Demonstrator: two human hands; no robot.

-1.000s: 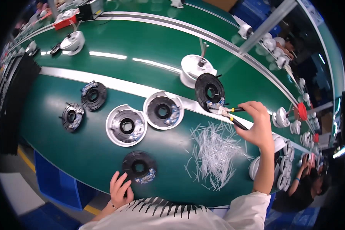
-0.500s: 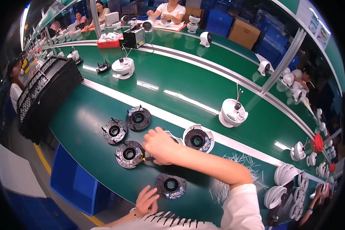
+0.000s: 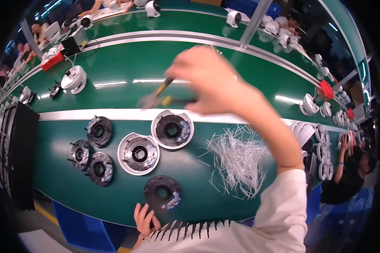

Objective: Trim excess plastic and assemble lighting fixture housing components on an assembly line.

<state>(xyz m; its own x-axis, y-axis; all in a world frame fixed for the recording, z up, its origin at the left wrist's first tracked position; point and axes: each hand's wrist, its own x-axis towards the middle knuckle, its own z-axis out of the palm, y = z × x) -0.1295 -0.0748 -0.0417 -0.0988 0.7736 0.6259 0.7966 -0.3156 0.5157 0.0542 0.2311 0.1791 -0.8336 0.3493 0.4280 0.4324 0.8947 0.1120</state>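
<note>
Raised over the far side of the bench, my right hand [image 3: 211, 82] is closed round a pair of pliers [image 3: 159, 93] with yellow-and-black handles; hand and tool are blurred. Under them lie two white round housings with black discs inside, the farther housing [image 3: 172, 130] and the nearer housing [image 3: 138, 153], side by side. My left hand [image 3: 145, 220] rests empty at the front edge, fingers apart, just below a loose black disc [image 3: 162, 192] with a circuit board. Three more such discs lie to the left: the far disc [image 3: 99, 131], the middle disc [image 3: 80, 154] and the near disc [image 3: 100, 169].
White thin strips [image 3: 238, 162] lie heaped on the right. Black stacked trays [image 3: 21, 156] stand at the left, a blue bin [image 3: 82, 225] below the edge. On the green belt sits a white camera base [image 3: 74, 79]; white shells [image 3: 300, 133] are at the right. Other people work nearby.
My right hand has lifted away from the discs at left with the pliers, moving up and right over the belt. The head view has shifted. My left hand stays near the front disc.
</note>
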